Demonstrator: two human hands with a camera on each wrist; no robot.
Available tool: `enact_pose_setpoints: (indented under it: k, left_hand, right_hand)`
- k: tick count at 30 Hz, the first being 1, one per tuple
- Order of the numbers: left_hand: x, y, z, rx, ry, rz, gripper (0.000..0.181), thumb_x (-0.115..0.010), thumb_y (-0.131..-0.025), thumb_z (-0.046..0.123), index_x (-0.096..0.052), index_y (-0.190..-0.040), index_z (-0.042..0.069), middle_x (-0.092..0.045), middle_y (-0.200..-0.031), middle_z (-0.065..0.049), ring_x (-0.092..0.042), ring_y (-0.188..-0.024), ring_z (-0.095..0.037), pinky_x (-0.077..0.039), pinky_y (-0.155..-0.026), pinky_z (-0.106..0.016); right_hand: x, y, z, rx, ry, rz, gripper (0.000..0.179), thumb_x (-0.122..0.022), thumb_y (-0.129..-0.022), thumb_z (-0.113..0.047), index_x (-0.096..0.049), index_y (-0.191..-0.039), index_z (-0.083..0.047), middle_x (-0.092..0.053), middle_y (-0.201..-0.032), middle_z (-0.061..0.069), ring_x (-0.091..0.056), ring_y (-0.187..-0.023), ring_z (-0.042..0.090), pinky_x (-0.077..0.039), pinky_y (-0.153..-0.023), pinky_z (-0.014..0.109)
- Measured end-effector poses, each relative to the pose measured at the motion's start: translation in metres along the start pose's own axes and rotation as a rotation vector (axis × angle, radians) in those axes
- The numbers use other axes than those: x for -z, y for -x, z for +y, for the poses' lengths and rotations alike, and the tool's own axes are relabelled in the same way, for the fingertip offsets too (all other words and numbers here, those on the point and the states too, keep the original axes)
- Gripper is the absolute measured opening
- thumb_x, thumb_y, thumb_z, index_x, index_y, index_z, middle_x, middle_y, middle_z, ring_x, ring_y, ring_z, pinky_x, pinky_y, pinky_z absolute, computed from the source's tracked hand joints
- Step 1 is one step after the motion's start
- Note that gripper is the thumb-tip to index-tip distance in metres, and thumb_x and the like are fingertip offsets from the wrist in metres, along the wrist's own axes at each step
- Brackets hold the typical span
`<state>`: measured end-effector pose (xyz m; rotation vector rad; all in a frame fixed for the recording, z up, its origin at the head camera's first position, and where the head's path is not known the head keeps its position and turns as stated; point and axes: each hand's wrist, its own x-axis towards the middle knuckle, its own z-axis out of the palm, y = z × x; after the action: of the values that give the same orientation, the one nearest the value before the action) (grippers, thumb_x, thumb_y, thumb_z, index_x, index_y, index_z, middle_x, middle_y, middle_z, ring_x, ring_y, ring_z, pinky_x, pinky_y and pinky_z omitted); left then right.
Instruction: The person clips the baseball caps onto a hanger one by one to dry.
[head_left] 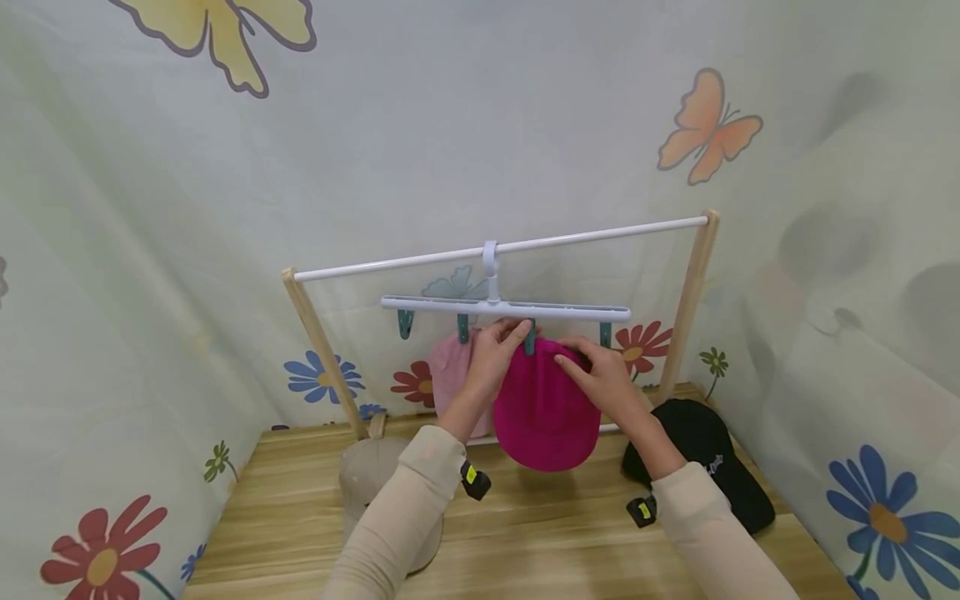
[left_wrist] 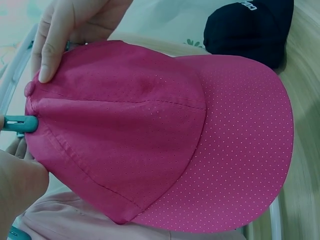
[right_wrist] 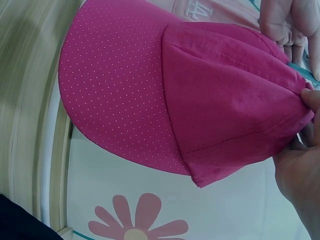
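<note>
Head view: our right hand aptly pinches the likely soft pink cloth cap by top, left hand the teal plastic clip.

On my head feed I count: one magenta cap, one pink cap, one beige cap and one black cap, four in all; four green clips; one hanger; one upper rail; two wooden posts; one left hand, one right hand; two sleeves; three printed butterflies.
</note>
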<state>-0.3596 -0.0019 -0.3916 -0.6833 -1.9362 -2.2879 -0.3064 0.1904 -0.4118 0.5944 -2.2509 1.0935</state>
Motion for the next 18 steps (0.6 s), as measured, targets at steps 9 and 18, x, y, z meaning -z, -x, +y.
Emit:
enact_pose_setpoints:
  k: [9,18]
  left_hand:
    - [0.003,0.003,0.002,-0.002,-0.039,0.002,0.032,-0.066,-0.1,0.02,-0.067,-0.122,-0.003,-0.072,-0.114,-0.024,-0.072,-0.106,-0.03,-0.053,-0.098,-0.029]
    - [0.002,0.003,0.002,-0.017,-0.037,0.031,0.031,-0.067,-0.1,0.017,-0.066,-0.122,-0.005,-0.071,-0.115,-0.025,-0.07,-0.109,-0.037,-0.054,-0.094,-0.027]
  right_hand:
    - [0.001,0.003,-0.008,0.016,-0.064,0.009,0.03,-0.07,-0.096,-0.009,-0.067,-0.125,-0.004,-0.073,-0.113,0.011,-0.071,-0.096,0.023,-0.06,-0.08,0.031]
    - [0.002,0.005,-0.015,0.04,-0.149,0.027,0.031,-0.068,-0.097,-0.006,-0.067,-0.128,-0.004,-0.071,-0.12,0.013,-0.068,-0.109,0.029,-0.057,-0.09,0.046]
